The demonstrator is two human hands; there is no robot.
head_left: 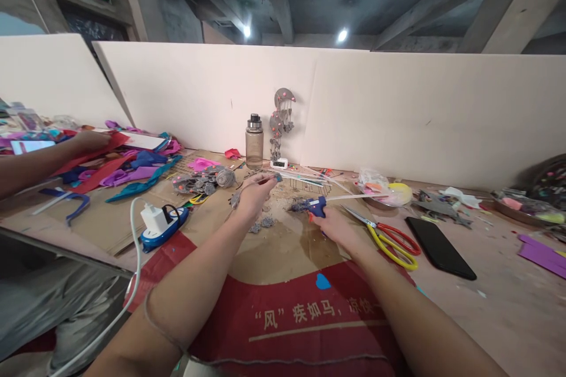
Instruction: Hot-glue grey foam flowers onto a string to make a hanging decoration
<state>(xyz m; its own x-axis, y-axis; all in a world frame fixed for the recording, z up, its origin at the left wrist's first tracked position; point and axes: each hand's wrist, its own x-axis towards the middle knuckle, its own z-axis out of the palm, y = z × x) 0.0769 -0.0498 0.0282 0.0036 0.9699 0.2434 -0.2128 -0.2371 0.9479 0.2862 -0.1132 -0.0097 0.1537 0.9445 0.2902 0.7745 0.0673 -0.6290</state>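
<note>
My left hand [255, 193], fingers pinched, holds a small dark grey piece [278, 177] at its fingertips; its exact shape is too small to make out. A grey cord [236, 199] hangs beside this hand. My right hand [332, 225] is wrapped round a blue hot glue gun [316, 207], whose nozzle points left over the cardboard [274, 256]. A long white glue stick [354, 196] sticks out of the gun's back. Small grey cut-out shapes [262, 224] lie on the cardboard below my left hand.
Scissors with red and yellow handles [393, 241] and a black phone [440, 247] lie at right. A brown bottle [254, 144] stands behind, near a grey hanging ornament [283, 112]. A blue power strip [164, 230] sits left. Another person's hand [92, 140] touches red fabric.
</note>
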